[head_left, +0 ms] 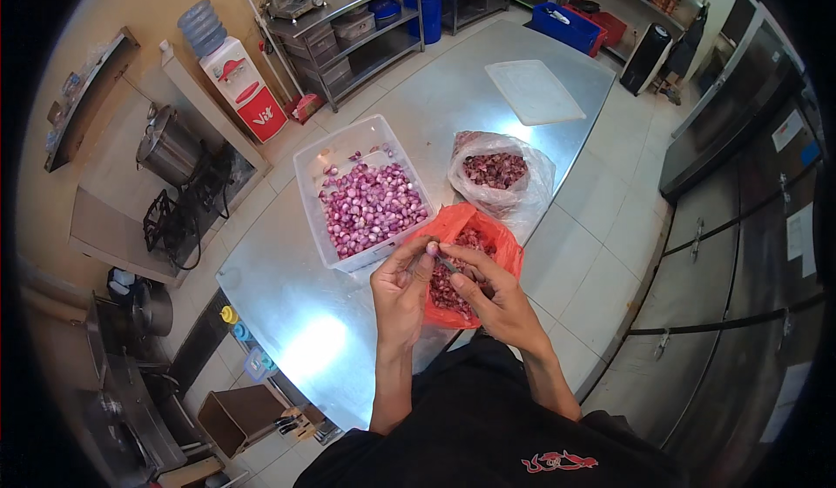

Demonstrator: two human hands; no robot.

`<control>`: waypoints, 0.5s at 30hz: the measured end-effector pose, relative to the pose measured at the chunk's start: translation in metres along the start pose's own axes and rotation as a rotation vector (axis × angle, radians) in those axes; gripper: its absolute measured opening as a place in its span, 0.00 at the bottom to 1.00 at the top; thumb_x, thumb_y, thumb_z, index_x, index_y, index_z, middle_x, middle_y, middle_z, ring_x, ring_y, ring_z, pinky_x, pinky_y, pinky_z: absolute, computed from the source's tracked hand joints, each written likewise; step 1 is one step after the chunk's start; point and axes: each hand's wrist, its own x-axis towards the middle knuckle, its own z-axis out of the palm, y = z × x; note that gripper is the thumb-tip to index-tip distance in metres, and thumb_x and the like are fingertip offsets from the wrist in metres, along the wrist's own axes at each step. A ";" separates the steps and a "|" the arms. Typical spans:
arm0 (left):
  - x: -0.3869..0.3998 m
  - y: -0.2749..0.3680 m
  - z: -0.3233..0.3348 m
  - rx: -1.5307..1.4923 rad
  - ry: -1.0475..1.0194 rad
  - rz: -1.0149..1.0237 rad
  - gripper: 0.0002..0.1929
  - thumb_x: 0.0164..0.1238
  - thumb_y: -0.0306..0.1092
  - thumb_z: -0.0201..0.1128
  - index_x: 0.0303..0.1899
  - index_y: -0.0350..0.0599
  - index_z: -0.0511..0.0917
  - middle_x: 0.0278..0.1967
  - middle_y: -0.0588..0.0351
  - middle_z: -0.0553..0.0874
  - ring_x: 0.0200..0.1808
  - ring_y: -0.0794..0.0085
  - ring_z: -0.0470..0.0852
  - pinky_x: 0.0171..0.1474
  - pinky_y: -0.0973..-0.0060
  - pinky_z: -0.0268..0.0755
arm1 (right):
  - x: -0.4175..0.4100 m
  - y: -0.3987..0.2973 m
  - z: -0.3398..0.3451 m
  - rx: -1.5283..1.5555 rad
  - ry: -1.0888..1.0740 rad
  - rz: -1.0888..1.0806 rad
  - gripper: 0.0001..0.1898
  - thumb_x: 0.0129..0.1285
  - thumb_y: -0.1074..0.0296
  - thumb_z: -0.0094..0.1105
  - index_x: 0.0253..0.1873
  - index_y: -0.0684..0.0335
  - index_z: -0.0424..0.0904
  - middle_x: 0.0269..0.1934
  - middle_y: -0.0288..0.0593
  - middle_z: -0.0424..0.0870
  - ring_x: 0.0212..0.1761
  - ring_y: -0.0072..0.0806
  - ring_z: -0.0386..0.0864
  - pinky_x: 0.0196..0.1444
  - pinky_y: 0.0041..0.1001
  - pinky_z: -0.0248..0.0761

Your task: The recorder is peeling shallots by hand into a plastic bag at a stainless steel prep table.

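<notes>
My left hand (405,279) pinches a small shallot (432,248) between thumb and fingertips. In my right hand (493,292) is a small knife (448,264), its blade close to the shallot; most of its handle is hidden by my fingers. Both hands are above an open red plastic bag (509,243) that holds loose shallot skins (450,295). Just beyond my left hand stands a clear plastic bin (310,181) with many peeled shallots (372,207) inside. A clear plastic bag (542,168) of unpeeled-looking shallots (494,170) sits behind the red bag.
The stainless steel table (274,279) carries all of these, with a white plastic lid (535,93) at its far end. A stove with a stockpot (170,148) and a water dispenser (241,86) stand to the left. Steel cabinets (692,279) line the right side.
</notes>
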 end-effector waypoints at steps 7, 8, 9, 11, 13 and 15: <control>0.000 -0.001 -0.001 0.081 -0.006 0.032 0.12 0.68 0.25 0.63 0.50 0.32 0.79 0.46 0.52 0.85 0.49 0.76 0.81 0.55 0.80 0.71 | 0.002 0.003 0.001 -0.041 0.017 -0.080 0.19 0.71 0.70 0.54 0.64 0.63 0.72 0.54 0.36 0.79 0.50 0.17 0.73 0.54 0.21 0.67; -0.001 -0.001 -0.001 0.082 -0.006 0.029 0.12 0.68 0.25 0.63 0.50 0.32 0.79 0.46 0.51 0.85 0.49 0.75 0.81 0.55 0.79 0.71 | 0.001 0.002 0.001 -0.021 0.031 -0.076 0.18 0.71 0.70 0.53 0.64 0.63 0.72 0.53 0.36 0.80 0.50 0.17 0.73 0.54 0.21 0.67; -0.001 -0.002 0.000 0.082 -0.007 0.027 0.12 0.68 0.24 0.62 0.50 0.32 0.79 0.47 0.51 0.84 0.49 0.75 0.81 0.56 0.79 0.72 | 0.001 0.000 0.001 -0.002 0.044 -0.073 0.18 0.71 0.70 0.53 0.64 0.63 0.72 0.52 0.36 0.80 0.51 0.17 0.73 0.54 0.21 0.66; 0.000 -0.001 0.002 0.053 -0.003 0.024 0.12 0.69 0.25 0.62 0.51 0.31 0.79 0.47 0.50 0.84 0.49 0.74 0.81 0.56 0.78 0.72 | 0.001 -0.001 -0.001 0.012 0.045 -0.055 0.18 0.72 0.70 0.53 0.64 0.63 0.72 0.52 0.35 0.80 0.51 0.17 0.73 0.54 0.20 0.66; -0.001 -0.001 0.002 0.024 -0.001 0.016 0.12 0.69 0.25 0.61 0.51 0.31 0.78 0.48 0.50 0.84 0.49 0.74 0.81 0.57 0.77 0.72 | 0.000 -0.002 -0.003 0.025 0.049 -0.036 0.18 0.72 0.70 0.53 0.64 0.63 0.73 0.51 0.35 0.79 0.50 0.17 0.73 0.54 0.20 0.66; -0.001 -0.001 0.000 -0.027 -0.036 0.004 0.13 0.70 0.27 0.60 0.53 0.31 0.77 0.49 0.50 0.83 0.50 0.73 0.81 0.58 0.75 0.73 | -0.001 -0.003 -0.004 0.004 0.037 -0.025 0.18 0.72 0.69 0.52 0.64 0.65 0.72 0.55 0.41 0.80 0.55 0.23 0.75 0.59 0.24 0.67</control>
